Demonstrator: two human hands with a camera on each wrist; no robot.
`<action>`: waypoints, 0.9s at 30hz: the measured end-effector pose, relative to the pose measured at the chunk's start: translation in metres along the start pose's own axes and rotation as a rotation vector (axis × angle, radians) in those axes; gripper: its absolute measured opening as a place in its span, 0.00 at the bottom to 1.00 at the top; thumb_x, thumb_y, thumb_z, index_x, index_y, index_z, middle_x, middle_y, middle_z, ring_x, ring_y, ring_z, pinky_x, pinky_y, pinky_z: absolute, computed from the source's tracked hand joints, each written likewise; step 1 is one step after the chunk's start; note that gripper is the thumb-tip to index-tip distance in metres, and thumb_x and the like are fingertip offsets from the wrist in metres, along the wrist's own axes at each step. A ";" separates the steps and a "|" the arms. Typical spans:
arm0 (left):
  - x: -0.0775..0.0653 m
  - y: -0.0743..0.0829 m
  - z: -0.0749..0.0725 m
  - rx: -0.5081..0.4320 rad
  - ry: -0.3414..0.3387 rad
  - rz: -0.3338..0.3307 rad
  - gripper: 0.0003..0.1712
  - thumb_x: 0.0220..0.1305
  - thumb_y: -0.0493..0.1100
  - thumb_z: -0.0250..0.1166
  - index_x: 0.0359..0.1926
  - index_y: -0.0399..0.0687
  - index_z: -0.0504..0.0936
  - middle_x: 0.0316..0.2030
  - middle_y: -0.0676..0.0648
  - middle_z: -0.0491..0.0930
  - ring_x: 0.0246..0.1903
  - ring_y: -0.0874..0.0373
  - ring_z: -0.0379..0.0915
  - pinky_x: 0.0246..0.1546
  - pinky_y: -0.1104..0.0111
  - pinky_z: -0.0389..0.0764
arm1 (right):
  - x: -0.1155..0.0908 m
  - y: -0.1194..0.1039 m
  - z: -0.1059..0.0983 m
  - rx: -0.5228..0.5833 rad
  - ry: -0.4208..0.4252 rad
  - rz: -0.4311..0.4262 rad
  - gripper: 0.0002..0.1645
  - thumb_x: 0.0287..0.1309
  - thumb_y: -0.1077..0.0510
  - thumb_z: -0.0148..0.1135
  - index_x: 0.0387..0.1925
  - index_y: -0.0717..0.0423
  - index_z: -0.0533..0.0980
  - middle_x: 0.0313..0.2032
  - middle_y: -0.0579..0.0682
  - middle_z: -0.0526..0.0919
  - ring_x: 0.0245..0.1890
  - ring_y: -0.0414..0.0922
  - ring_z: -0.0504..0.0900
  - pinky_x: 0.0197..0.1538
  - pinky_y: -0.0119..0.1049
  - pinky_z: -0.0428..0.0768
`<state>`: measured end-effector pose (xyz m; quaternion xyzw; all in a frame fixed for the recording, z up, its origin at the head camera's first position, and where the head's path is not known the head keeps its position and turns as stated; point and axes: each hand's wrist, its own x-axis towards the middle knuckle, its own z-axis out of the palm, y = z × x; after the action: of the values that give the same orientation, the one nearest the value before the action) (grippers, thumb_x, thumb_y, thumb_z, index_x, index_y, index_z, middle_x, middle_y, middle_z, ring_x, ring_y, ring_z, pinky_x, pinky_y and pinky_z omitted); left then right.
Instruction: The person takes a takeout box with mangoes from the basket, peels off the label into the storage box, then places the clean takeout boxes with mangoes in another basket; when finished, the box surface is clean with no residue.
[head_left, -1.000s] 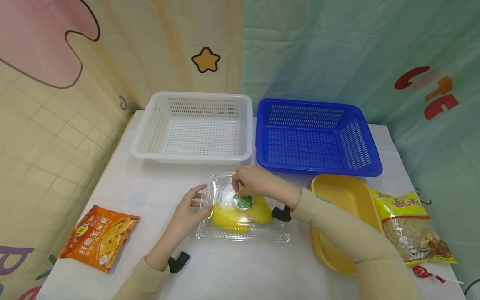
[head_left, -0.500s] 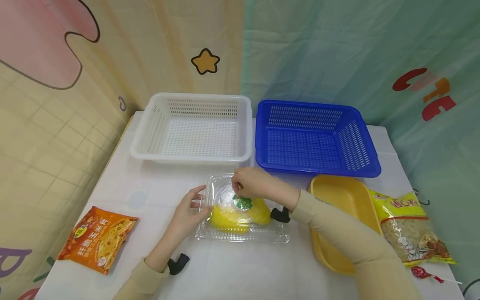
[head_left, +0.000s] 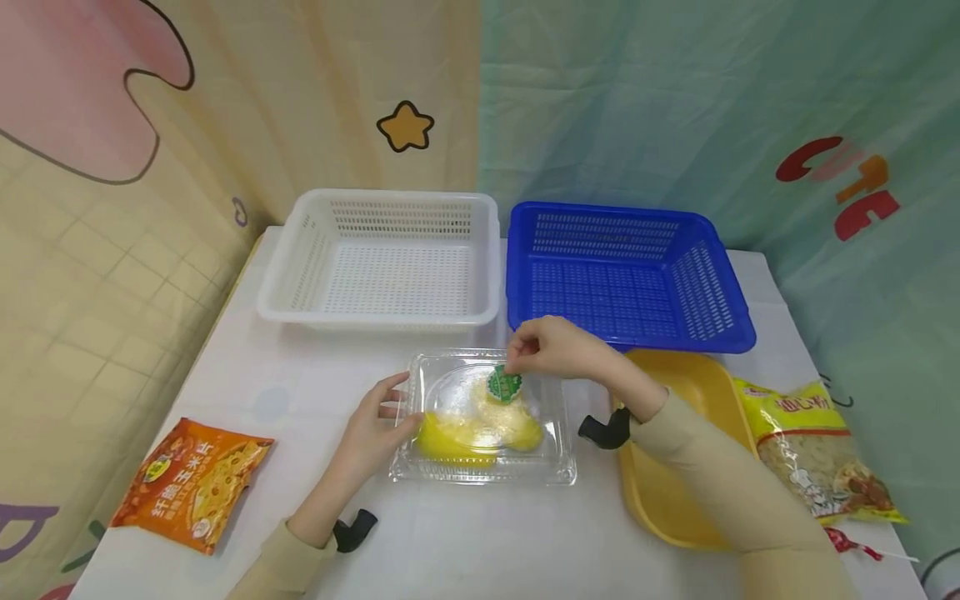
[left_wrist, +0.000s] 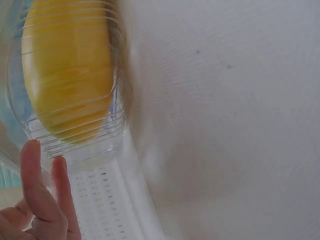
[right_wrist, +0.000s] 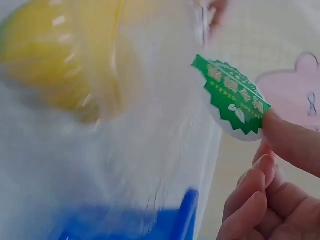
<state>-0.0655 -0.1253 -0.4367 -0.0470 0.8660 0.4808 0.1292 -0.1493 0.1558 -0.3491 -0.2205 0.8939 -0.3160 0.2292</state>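
A clear plastic clamshell box (head_left: 561, 417) sits on the table with smooth yellow fruit (head_left: 446, 437) inside; their exact kind is hard to tell through the plastic. My left hand (head_left: 378, 418) touches the box's left edge, its fingers spread and fairly straight; two fingertips show beside the ribbed plastic in the left wrist view. Between thumb and fingers, my right hand (head_left: 558, 346) pinches a round green-and-white sticker (right_wrist: 235, 100). The right wrist view shows this sticker lifted off the lid and tilted.
Behind the box stand a white basket (head_left: 378, 319) and a blue basket (head_left: 637, 343). A yellow tray (head_left: 637, 500) lies under the right forearm, beside a bag of pasta (head_left: 821, 450) and a lollipop (head_left: 843, 542). An orange snack bag (head_left: 195, 483) lies far left.
The right hand has moved right, drawing the sticker from the middle of the lid towards its far right part. The left hand and the box have stayed in place.
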 end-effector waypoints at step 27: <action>0.005 -0.005 -0.001 -0.013 -0.049 0.001 0.39 0.63 0.43 0.67 0.73 0.51 0.61 0.61 0.36 0.69 0.55 0.40 0.72 0.44 0.56 0.85 | -0.126 0.175 -0.011 0.654 0.161 0.594 0.11 0.68 0.52 0.57 0.39 0.56 0.76 0.25 0.39 0.77 0.27 0.34 0.75 0.35 0.25 0.78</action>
<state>-0.0696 -0.1284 -0.4419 -0.0356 0.8595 0.4874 0.1501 -0.0988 0.3520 -0.4238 0.1553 0.7865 -0.5186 0.2973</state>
